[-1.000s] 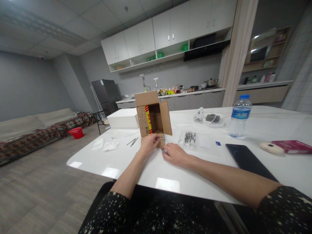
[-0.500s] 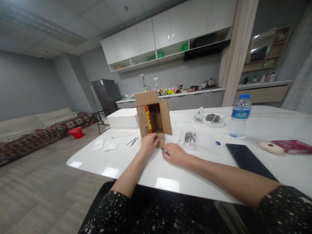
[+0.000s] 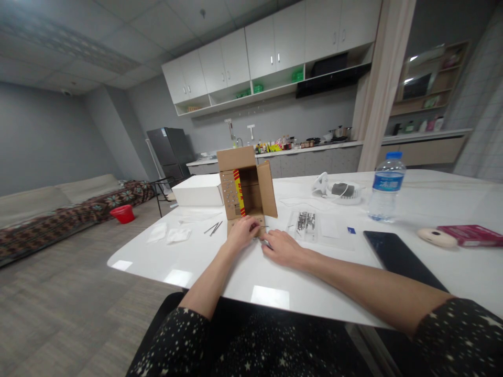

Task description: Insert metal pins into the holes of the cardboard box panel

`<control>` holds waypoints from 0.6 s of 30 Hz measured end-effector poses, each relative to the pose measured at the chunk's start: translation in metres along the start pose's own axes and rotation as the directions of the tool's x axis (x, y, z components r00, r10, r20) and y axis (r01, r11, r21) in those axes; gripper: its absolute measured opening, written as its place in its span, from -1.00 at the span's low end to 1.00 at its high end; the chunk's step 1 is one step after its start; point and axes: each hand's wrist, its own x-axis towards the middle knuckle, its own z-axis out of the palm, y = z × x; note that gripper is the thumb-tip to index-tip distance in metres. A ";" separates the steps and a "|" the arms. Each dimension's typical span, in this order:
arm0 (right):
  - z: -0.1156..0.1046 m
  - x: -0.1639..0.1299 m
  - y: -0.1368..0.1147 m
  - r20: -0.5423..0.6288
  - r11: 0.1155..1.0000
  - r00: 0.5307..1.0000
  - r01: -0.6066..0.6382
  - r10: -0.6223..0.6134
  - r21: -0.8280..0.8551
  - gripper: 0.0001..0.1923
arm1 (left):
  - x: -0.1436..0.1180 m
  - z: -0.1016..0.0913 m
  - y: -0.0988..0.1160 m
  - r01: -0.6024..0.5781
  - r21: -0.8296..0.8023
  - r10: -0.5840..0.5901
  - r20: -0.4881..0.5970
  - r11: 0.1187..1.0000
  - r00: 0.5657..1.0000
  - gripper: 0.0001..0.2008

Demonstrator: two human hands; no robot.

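Head view | left hand curling at cardboard box flap, grip unclear | right hand lying flat, loosely open | table near edge lying free

Your left hand has slid a little toward your right hand, its fingers curling lower over the front flap of the cardboard box. Your right hand has crept slightly closer, so the gap between your grips is narrower.
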 end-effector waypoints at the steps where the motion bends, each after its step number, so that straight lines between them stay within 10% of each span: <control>1: 0.000 0.000 0.000 0.001 1.000 1.000 0.001 -0.001 0.001 -0.73 | 0.000 0.000 -0.001 -0.004 0.000 0.004 0.000 1.000 1.000 -0.87; 18: 0.001 0.001 0.001 -0.002 1.000 1.000 0.012 -0.012 0.014 -0.72 | 0.000 0.002 -0.002 -0.024 -0.030 0.024 0.006 0.999 1.000 -0.87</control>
